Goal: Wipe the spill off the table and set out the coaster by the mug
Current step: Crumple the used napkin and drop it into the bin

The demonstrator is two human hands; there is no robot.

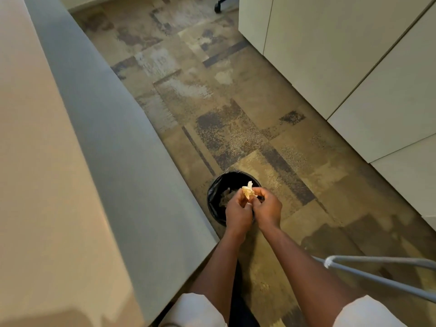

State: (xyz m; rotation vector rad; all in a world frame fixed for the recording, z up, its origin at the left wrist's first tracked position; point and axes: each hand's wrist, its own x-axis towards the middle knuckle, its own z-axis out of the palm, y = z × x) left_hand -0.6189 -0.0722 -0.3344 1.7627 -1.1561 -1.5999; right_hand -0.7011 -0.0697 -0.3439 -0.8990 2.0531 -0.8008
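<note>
Grey metal bar is sticking in by the right arm, and the table is hugging the left side. Left hand and right hand are both pinching a crumpled tissue right over the black-lined bin on the carpet; white cabinets are sitting further back.

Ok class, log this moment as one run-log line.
hands: left hand and right hand pinch crumpled tissue | where: over black bin | mug, coaster: unseen

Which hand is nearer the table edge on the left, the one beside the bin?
Left. The left hand is on the table edge side, over the black bin; the right hand sits farther out. Both pinch the crumpled tissue.
</note>
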